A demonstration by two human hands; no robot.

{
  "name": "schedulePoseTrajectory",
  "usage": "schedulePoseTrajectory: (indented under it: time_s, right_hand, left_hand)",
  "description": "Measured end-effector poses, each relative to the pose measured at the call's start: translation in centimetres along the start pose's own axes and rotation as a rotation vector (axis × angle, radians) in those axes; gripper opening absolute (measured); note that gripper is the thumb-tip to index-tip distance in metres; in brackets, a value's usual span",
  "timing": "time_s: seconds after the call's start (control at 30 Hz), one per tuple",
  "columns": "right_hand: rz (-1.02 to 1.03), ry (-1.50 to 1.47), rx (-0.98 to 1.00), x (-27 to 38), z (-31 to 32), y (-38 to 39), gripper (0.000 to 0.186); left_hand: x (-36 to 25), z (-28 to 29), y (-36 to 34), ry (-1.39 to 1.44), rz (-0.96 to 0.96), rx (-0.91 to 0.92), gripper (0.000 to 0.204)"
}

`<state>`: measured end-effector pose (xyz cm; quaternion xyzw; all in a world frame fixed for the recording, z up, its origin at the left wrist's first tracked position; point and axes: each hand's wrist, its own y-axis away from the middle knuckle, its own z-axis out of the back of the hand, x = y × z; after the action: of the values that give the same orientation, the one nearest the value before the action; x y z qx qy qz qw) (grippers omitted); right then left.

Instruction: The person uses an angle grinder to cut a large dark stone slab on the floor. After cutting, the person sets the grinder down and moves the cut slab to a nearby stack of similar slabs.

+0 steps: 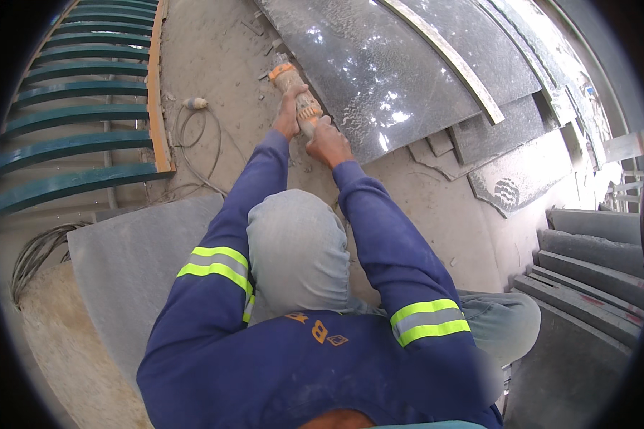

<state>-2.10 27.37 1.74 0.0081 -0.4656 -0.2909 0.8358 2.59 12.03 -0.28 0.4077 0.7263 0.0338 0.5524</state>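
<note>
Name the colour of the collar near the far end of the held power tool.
The collar is orange; it shows best in the head view.

The dusty beige floor [215, 57] carries a pale plug [194, 104] and looped cable [182, 136] left of the left hand [288, 114], stone chips [251, 28] beyond it, and overlapping dark slabs [401, 79] to the right of the right hand [329, 145].

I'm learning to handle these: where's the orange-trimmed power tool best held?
Probably by the long, rounded body of the power tool, from the near side: it slants away from the person, orange collar toward the far end, and the left hand and right hand grip it there.
</note>
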Motion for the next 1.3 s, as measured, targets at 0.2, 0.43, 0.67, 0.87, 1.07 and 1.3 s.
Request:
schedulePoseTrajectory:
  time_s: [0.2,0.43,0.67,0.87,1.07,1.3]
  right_hand:
    - [-0.062,-0.004,0.045,-0.8,0.4,4.7,0.045]
    - [-0.018,0.07,0.02,-1.7,1.0,7.8,0.035]
    - [-0.013,-0.006,0.006,-1.0,0.4,3.0,0.04]
    - [-0.033,0.002,0.014,-1.1,0.6,4.7,0.04]
    - [-0.047,0.034,0.04,-2.3,1.1,9.3,0.039]
    - [-0.013,0.023,0.0,-2.1,1.0,7.2,0.038]
  left_hand:
    - [1.9,-1.2,4.4,-0.057,-0.01,-0.009,0.03]
    - [3.8,-2.1,7.1,-0.016,0.01,-0.036,0.031]
    - [1.7,-0.5,2.2,-0.024,-0.03,0.009,0.032]
    - [2.3,-1.0,3.6,-0.022,-0.001,0.001,0.034]
    - [5.0,-1.8,7.8,-0.062,0.023,-0.06,0.037]
    - [4.0,-1.4,5.6,-0.035,-0.019,-0.024,0.037]
